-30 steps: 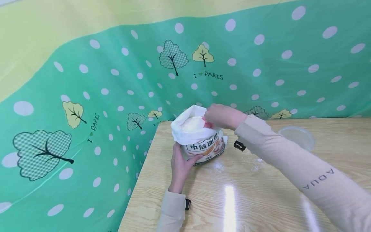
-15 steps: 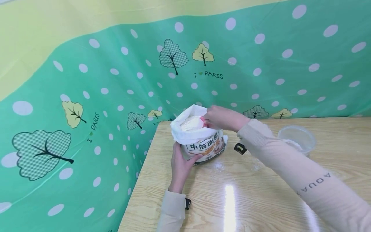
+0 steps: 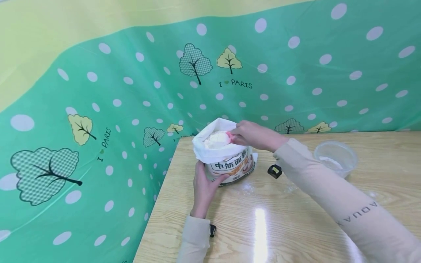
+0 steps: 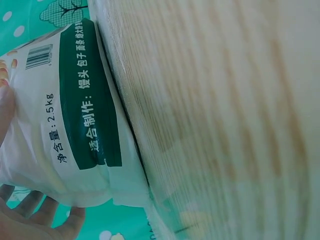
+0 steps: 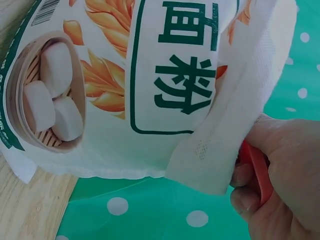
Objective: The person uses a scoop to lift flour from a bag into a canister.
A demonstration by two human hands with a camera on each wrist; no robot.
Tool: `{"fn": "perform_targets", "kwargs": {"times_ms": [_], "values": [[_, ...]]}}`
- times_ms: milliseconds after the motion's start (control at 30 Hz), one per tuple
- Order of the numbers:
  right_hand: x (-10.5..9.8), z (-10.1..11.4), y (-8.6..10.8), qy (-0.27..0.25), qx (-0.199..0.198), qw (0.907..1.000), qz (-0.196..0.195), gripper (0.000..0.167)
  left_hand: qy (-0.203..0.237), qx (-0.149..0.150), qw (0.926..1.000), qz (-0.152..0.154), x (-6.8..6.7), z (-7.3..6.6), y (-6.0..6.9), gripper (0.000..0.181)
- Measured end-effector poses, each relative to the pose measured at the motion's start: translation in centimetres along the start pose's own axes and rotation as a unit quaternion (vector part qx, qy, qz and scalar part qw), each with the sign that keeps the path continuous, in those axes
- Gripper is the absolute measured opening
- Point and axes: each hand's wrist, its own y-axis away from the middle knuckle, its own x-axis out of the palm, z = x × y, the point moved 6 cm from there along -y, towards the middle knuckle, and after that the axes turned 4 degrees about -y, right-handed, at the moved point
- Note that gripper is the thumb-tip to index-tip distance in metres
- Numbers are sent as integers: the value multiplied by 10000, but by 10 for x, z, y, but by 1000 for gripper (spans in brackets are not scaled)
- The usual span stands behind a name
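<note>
A white flour bag with its top rolled down stands on the table, its mouth open and flour showing inside. My left hand holds the bag's lower left side, thumb on the front and fingers around the back. In the right wrist view, my right hand grips a red handle at the bag's rim. The handle seems to belong to a scoop, whose head is down in the flour and hard to make out. Printed text and a barcode show on the bag in the left wrist view.
A clear round plastic bowl with some white flour in it stands at the right, partly behind my right forearm. Traces of flour dust the wooden table. A green patterned cloth hangs along the left and back.
My right hand has shifted slightly down and right at the bag's mouth, with the red handle in it. More of the plastic bowl shows past the forearm. The left hand stays on the bag.
</note>
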Motion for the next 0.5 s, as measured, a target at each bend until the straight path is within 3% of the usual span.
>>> {"fn": "perform_targets", "kwargs": {"times_ms": [267, 500], "values": [[-6, -8, 13, -228, 727, 9970, -111, 35, 5, 51, 10000, 3, 1, -1, 0, 104], [-8, -10, 21, -455, 817, 9954, -221, 44, -22, 44, 10000, 15, 1, -2, 0, 105]]}}
